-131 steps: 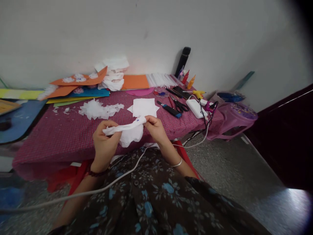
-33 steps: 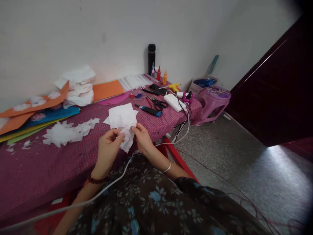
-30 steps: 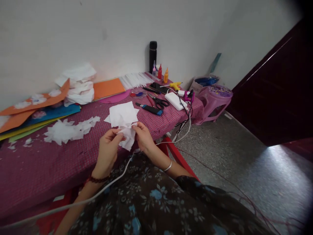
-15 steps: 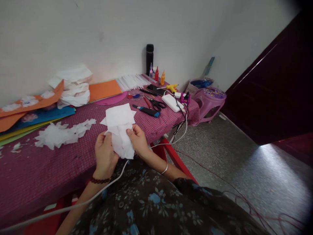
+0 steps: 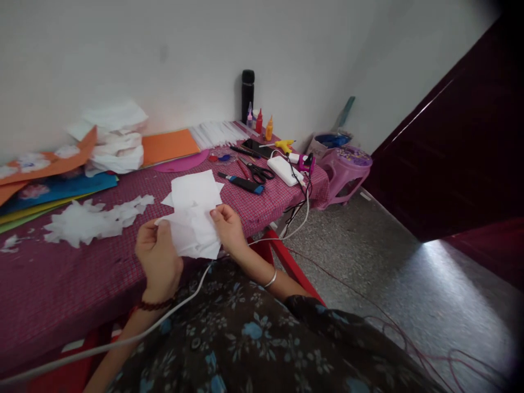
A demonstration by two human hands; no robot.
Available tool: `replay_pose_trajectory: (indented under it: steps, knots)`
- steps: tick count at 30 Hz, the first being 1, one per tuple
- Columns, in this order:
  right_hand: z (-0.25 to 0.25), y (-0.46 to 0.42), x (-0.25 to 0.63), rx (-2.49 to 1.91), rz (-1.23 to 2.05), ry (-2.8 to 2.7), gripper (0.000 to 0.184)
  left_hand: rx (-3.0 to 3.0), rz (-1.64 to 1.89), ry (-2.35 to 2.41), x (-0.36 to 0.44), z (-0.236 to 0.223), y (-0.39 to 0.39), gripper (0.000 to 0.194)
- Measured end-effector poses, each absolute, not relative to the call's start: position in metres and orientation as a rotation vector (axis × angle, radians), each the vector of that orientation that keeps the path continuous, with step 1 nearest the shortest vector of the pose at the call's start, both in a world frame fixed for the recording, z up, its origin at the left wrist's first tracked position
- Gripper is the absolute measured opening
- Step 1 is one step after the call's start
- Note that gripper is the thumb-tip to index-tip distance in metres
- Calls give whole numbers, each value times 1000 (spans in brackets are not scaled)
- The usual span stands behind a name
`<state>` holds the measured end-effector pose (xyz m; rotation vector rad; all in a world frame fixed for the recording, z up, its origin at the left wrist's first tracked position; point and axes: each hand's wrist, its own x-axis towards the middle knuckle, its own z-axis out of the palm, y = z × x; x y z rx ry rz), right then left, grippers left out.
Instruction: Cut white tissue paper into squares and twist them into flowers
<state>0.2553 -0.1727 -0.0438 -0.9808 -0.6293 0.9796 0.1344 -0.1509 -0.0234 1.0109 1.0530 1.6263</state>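
One white sheet [image 5: 190, 233] spans left grip [image 5: 159, 259] and right grip [image 5: 230, 232]

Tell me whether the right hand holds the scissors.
No, the right hand pinches the white sheet, while the scissors lie on the tablecloth.
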Motion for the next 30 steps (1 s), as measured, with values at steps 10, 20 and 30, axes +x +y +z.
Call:
replay_pose_trajectory:
  steps: [10, 20, 30]
  knots:
    - [-49, -179, 249, -1037, 1159, -781, 42, 998, 1598, 1046, 134, -17, -149, 26]
    - [-50, -174, 253, -956, 1162, -676, 44, 1269, 1109, 967, 114, -25, -160, 53]
    - [-40, -178, 260, -934, 1140, -854, 54, 1133, 1043, 988, 111, -16, -170, 32]
